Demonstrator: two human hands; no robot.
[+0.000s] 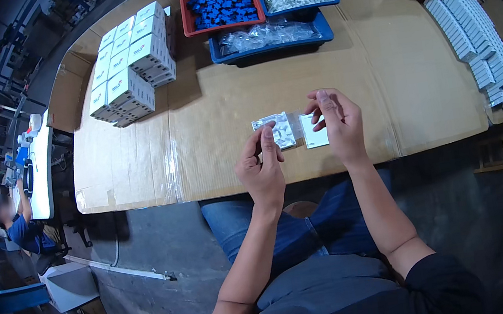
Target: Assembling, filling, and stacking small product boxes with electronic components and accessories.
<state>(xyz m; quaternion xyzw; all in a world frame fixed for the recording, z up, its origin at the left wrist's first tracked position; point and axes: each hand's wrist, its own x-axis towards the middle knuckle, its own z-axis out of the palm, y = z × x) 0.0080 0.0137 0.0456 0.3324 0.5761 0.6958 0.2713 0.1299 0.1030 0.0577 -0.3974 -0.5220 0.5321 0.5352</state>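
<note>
A cardboard-covered worktop (121,157) carries stacked white boxes (129,58) at left and, at its far side, a red tray (222,29) of blue parts. The left hand (261,167) and right hand (341,124) curl their fingers; whether either pinches anything, I cannot tell. Near the front edge lie a white plastic housing (284,134), by the left fingertips, and a smaller white plate (315,136) beside the right hand.

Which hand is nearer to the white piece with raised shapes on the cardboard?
Left. The left hand overlaps the near side of the white piece in view; the right hand is off to its right, by the flat white panel.
</note>
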